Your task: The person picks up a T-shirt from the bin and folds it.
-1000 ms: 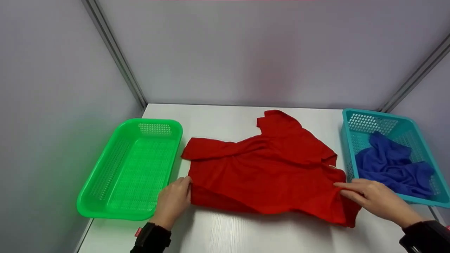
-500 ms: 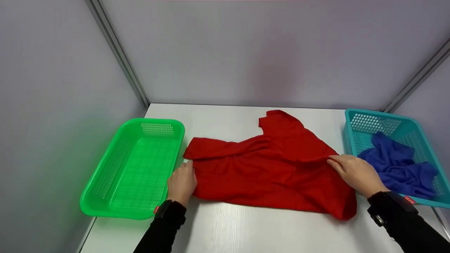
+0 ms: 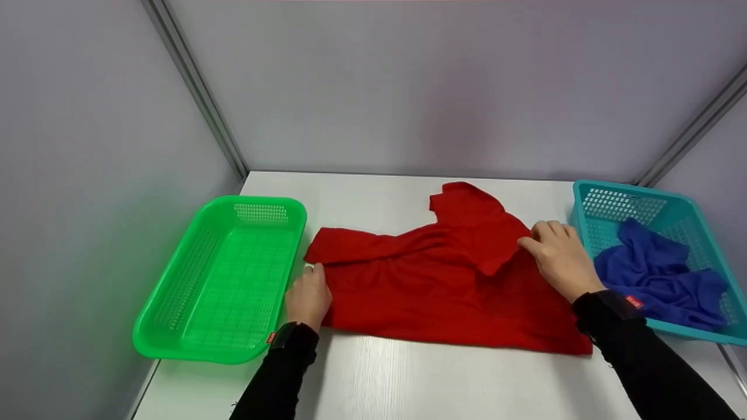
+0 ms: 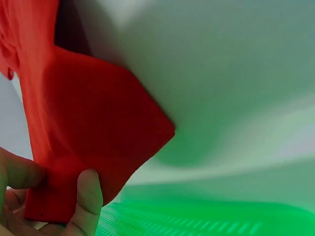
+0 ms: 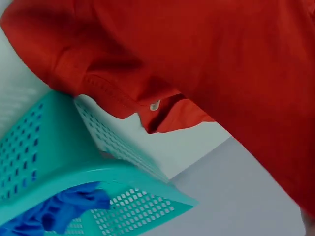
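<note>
A red shirt (image 3: 408, 291) lies spread and partly folded between my hands. My left hand (image 3: 308, 296) holds its left edge beside the green basket; in the left wrist view the thumb and fingers (image 4: 88, 196) pinch a folded edge of the cloth. On the other side my right hand (image 3: 559, 256) pinches the shirt near its upper right edge, drawing the cloth up into a raised fold. The right wrist view has the red cloth (image 5: 221, 59) stretched across it, with a small pale tag or button beneath; almost all of that hand is out of that view.
To the left stands a green plastic basket (image 3: 219, 354). A teal basket (image 3: 575, 219) at the right contains a crumpled blue cloth (image 3: 648, 280). Both sit on the white table (image 3: 373, 385), with grey wall panels (image 3: 408, 87) behind and at the sides.
My right hand has moved up and left, lifting the shirt's right side with it. My left hand has shifted up slightly along the left edge. The lower hem now lies straighter.
</note>
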A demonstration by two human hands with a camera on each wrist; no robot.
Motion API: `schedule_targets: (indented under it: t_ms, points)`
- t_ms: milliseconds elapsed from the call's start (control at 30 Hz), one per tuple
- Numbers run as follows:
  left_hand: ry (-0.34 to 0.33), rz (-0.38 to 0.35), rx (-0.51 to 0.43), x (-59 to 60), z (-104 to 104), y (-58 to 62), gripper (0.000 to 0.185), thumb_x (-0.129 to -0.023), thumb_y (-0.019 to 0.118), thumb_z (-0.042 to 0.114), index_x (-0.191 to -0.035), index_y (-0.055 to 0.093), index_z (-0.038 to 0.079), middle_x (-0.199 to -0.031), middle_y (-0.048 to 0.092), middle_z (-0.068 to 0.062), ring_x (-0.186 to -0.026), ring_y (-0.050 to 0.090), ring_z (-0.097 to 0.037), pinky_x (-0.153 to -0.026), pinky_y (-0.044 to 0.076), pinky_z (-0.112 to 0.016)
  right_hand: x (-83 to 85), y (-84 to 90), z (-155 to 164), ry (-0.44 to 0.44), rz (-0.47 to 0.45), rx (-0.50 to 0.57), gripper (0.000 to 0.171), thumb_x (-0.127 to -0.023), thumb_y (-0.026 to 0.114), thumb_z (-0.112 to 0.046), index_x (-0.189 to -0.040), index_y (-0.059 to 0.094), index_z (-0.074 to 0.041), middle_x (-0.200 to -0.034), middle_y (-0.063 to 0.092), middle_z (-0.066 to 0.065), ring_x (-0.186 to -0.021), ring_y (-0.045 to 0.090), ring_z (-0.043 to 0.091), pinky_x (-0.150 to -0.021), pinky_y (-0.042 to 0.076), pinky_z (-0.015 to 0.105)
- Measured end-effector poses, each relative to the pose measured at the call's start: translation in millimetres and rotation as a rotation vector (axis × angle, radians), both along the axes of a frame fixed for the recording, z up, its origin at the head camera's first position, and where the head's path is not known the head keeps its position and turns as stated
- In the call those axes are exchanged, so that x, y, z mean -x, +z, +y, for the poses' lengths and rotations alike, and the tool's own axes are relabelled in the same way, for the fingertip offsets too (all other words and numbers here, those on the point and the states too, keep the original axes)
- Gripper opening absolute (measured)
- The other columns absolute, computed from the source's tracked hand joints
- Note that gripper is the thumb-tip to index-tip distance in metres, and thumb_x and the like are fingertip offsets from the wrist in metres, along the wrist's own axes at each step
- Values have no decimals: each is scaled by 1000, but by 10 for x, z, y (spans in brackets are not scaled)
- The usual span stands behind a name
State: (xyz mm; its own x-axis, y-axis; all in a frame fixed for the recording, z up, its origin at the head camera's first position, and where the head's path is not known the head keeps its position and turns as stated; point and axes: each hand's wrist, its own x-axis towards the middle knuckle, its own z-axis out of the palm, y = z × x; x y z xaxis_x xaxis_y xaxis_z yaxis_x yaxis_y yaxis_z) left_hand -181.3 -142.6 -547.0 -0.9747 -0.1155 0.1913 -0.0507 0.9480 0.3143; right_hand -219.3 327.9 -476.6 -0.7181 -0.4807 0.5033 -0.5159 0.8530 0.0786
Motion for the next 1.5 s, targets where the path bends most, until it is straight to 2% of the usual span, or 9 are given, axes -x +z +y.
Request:
schedule_targets:
  t_ms: [200, 333, 467, 600, 767, 967, 1133, 1333, 1500]
  points:
    - [6, 109, 112, 33, 14, -117, 15, -95, 71, 0, -109, 70, -4, -118, 64, -23, -102, 64, -43, -66, 62, -50, 2, -94, -173, -188, 101, 55, 24, -94, 58, 10, -109, 73, 0, -76, 60, 26, -70, 59, 48, -66, 43, 52]
    - [-37, 174, 248, 22, 28, -225, 27, -89, 77, 0, -113, 65, -1, -124, 58, -23, -104, 58, -42, -73, 59, -46, -165, -234, -178, -198, -52, 143, 43, -92, 66, 6, -135, 67, 2, -80, 70, 25, -68, 68, 45, -67, 57, 55]
    - [-204, 163, 325, -88, 50, -337, 32, -88, 79, 6, -113, 61, 4, -121, 57, -21, -106, 57, -40, -82, 55, -46, -412, -418, -124, -165, -256, 79, 23, -92, 68, 2, -114, 69, 0, -66, 64, 14, -58, 64, 36, -58, 59, 51]
    - [-324, 60, 298, -255, 48, -450, 29, -91, 78, 11, -114, 62, 7, -118, 62, -18, -107, 62, -38, -83, 59, -47, -606, -654, -51, -89, -448, -13, 18, -93, 71, -4, -112, 70, -4, -88, 70, 9, -81, 71, 31, -76, 64, 49]
    - [-312, -31, 236, -411, 19, -488, 35, -97, 73, 15, -129, 64, 8, -129, 64, -19, -118, 62, -39, -94, 58, -55, -789, -927, 59, -44, -613, -50, 42, -95, 76, -11, -136, 68, -6, -126, 63, 12, -118, 63, 36, -104, 57, 55]
    - [-319, 1, 292, -517, -49, -393, 24, -93, 77, 16, -114, 67, 11, -105, 61, -14, -93, 62, -35, -69, 61, -49, -900, -1009, 116, -55, -487, -49, 15, -93, 79, -12, -107, 73, -14, -96, 68, 0, -95, 60, 26, -96, 52, 51]
    - [-342, 26, 299, -563, -79, -290, 16, -88, 80, 13, -98, 68, 8, -90, 62, -13, -76, 65, -34, -60, 59, -46, -875, -951, 86, -59, -595, -47, 15, -97, 76, -15, -89, 63, -21, -72, 62, -7, -80, 58, 22, -88, 51, 47]
    - [-327, 13, 316, -392, -45, -158, 16, -90, 79, 15, -101, 72, 5, -102, 67, -16, -96, 64, -36, -76, 59, -49, -737, -904, -54, -62, -552, -24, 5, -95, 76, -10, -94, 73, -13, -88, 60, -1, -85, 58, 22, -78, 53, 41]
    - [-264, -51, 168, -58, 16, -136, 53, -93, 81, 17, -140, 61, 5, -136, 61, -21, -126, 56, -44, -99, 56, -58, -593, -938, -250, -91, -579, -5, 43, -99, 74, -12, -141, 67, -5, -143, 63, 18, -131, 59, 44, -110, 53, 59]
